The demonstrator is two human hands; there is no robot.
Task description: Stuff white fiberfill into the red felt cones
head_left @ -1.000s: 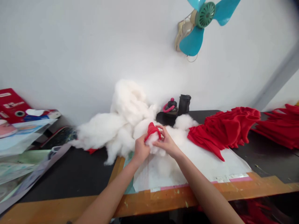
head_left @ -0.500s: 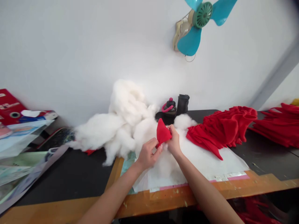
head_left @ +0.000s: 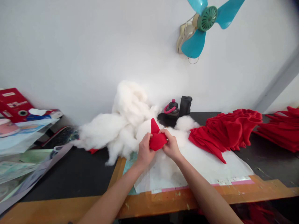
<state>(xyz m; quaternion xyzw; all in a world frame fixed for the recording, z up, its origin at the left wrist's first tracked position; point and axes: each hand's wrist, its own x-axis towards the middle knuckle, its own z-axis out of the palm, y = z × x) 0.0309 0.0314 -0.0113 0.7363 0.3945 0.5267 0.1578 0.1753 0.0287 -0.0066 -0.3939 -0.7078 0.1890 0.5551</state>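
Red fleece forms a small, plump, pointed piece (head_left: 158, 140), held between the person's two hands just above a soft layer of white polyester stuffing (head_left: 130, 109). Its narrow tip stands up and leans slightly left, while its rounded body bulges between the palms. The left hand (head_left: 145, 151) grips the piece from the left, fingers curled closely together around its side. The right hand (head_left: 171, 145) presses in from the right, its fingers bunched and bent over the fabric, with the fingertips touching the red surface; exactly how the thumbs sit is hard to tell. Beneath the hands lies a smooth, translucent white sheet (head_left: 205, 168), dusted with loose fluff and resting on a dark tabletop (head_left: 70, 175) with a scuffed orange wooden edge (head_left: 163, 199). The cloudlike stuffing heaps up behind and to the left of the hands. To the right, soft folds of red fleece (head_left: 224, 132) spill across the sheet's upper edge, and a second red pile (head_left: 280, 130) lies farther along the table.
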